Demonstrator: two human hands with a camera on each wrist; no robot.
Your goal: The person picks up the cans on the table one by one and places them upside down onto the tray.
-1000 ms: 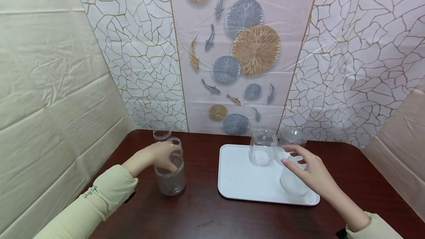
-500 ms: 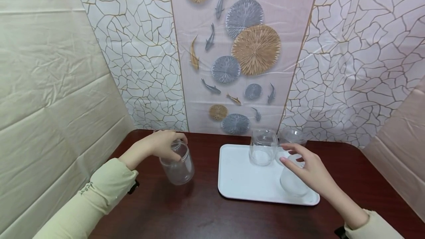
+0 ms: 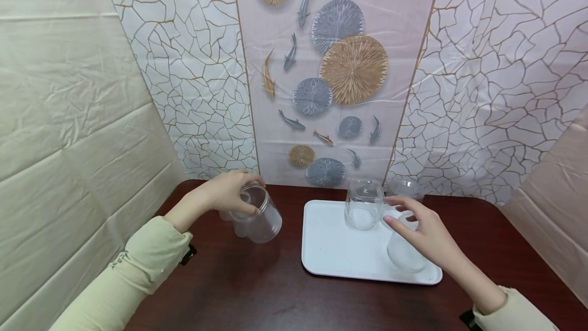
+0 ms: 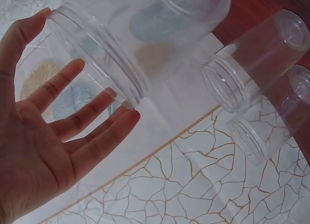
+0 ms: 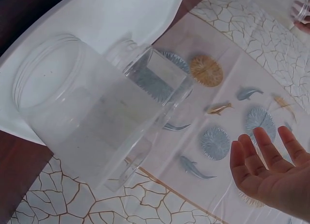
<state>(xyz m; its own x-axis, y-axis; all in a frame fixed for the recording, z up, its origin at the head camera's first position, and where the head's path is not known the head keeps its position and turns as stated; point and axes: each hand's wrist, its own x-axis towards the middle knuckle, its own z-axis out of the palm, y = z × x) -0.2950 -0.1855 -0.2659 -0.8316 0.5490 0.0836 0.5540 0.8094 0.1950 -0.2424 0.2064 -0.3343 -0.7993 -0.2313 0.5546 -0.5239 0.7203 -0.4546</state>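
Observation:
My left hand (image 3: 227,193) grips a clear plastic jar (image 3: 265,225) by its rim. The jar tilts above the table, its mouth towards the palm and its base to the lower right. In the left wrist view the fingertips (image 4: 130,116) touch the threaded rim. My right hand (image 3: 429,236) hovers with fingers apart, holding nothing, over a wide clear jar (image 3: 406,257). That jar stands mouth down on the white tray (image 3: 328,246). A squarish clear jar (image 3: 363,206), also mouth down, stands on the tray, with another clear jar (image 3: 404,188) near its back right corner.
Two slimmer clear jars, one larger (image 4: 261,64) and one smaller (image 4: 271,132), stand upright behind my left hand. The dark red table (image 3: 285,290) extends in front of the tray. Patterned fabric (image 3: 206,91) hangs along the back edge.
My left hand has lifted the jar and moved it to the right and back, tipping it progressively. The right hand has shifted only slightly.

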